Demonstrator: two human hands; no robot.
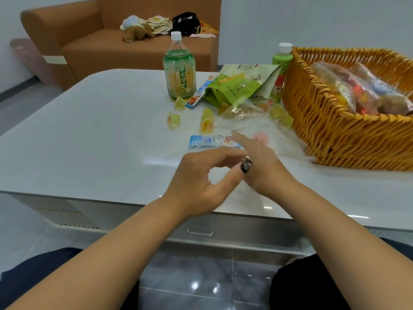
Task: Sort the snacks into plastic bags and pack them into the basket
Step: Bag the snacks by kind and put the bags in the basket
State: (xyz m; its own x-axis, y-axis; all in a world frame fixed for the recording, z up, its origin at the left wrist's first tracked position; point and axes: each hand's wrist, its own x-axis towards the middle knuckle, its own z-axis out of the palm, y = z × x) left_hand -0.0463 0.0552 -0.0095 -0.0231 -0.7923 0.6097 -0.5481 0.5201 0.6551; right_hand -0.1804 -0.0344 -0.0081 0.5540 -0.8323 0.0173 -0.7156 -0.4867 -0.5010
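**Hands working a clear bag open**

Both hands meet at the table's near edge: left hand (pixel 201 175) pinches what seems the clear bag (pixel 252 130); right hand (pixel 261 162) reaches forward, fingers straight. Better to spread the mouth wide before scooping jelly cups (pixel 206 123). Basket (pixel 335 130) sits right, part-filled.

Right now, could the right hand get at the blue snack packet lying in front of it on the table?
Probably yes. The right hand reaches forward with fingers extended, and the blue snack packet lies flat just beyond its fingertips, with only thin clear plastic nearby.
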